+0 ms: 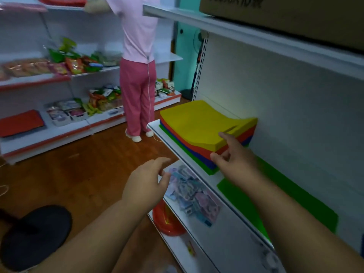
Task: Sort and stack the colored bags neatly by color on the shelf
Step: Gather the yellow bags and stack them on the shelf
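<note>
1. Stack of mixed bags [199, 131] on the white shelf [167, 138] — yellow on top, then orange, blue, green at the bottom — so sorting by color not yet done there.
2. Separate green bags [275, 201] flat on the same shelf, nearer the camera, well apart from the stack's top.
3. Right hand [232, 154] at the stack's near corner, fingers loosely spread, touching the yellow and orange edges; no firm grasp visible.
4. Left hand [146, 184] relaxed and empty, off the shelf edge, above the lower shelf's packets [194, 192].
5. Risk: lifting by one corner, single-handed — likely to drag the layers askew or slide the pile off the front lip.
6. Risk: thin layers hard to separate; could pick up two colors together.
</note>
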A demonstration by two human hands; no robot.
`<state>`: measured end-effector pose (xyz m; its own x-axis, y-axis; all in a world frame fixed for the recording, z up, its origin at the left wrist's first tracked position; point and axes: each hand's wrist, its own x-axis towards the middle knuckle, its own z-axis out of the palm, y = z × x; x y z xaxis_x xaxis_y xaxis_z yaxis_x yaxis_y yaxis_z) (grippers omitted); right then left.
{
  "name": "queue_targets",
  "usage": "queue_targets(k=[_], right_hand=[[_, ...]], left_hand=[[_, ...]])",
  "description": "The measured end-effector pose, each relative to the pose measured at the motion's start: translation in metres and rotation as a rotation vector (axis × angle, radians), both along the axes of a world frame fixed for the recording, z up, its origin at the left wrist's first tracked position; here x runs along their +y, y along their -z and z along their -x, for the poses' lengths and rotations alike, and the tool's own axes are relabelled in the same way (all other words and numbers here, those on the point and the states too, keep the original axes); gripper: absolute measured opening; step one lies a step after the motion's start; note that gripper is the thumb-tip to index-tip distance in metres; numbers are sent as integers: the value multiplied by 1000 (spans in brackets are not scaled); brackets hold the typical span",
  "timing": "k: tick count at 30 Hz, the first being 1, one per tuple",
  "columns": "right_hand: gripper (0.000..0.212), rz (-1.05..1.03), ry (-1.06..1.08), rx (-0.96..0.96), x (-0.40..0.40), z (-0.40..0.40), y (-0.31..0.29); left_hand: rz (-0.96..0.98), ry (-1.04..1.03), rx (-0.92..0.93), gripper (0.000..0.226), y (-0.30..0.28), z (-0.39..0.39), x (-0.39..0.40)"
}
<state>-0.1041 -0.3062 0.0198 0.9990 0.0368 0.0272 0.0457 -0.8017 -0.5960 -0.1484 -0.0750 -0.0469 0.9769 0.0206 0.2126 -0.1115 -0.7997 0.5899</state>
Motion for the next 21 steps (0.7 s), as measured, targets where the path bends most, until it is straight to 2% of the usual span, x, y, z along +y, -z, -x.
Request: queue_targets(k=[4, 6, 8, 11, 13, 15, 19, 21], right_hand=[[82, 40, -11, 152, -1, -48, 13], [77, 18, 35, 223, 0, -61, 21], [66, 30, 81, 248, 2, -64, 22], [49, 12, 217, 83, 8, -58, 12], [52, -78, 354, -26, 19, -47, 7], [50, -137, 510, -52, 31, -35, 8], [5, -71, 694, -53, 50, -12, 16], [19, -56, 740, -126, 59, 3, 21]], left_hand=[[100, 95, 110, 37, 4, -51, 4], [226, 140, 199, 35, 5, -76, 11], [433, 165, 317, 34, 7, -98, 14], [685, 156, 470, 34, 17, -132, 18], [776, 142, 508, 36, 27, -158, 26], [873, 127, 523, 38, 31, -182, 33], [849, 117, 424, 23, 32, -212, 48], [811, 159, 401, 22, 34, -213, 58]])
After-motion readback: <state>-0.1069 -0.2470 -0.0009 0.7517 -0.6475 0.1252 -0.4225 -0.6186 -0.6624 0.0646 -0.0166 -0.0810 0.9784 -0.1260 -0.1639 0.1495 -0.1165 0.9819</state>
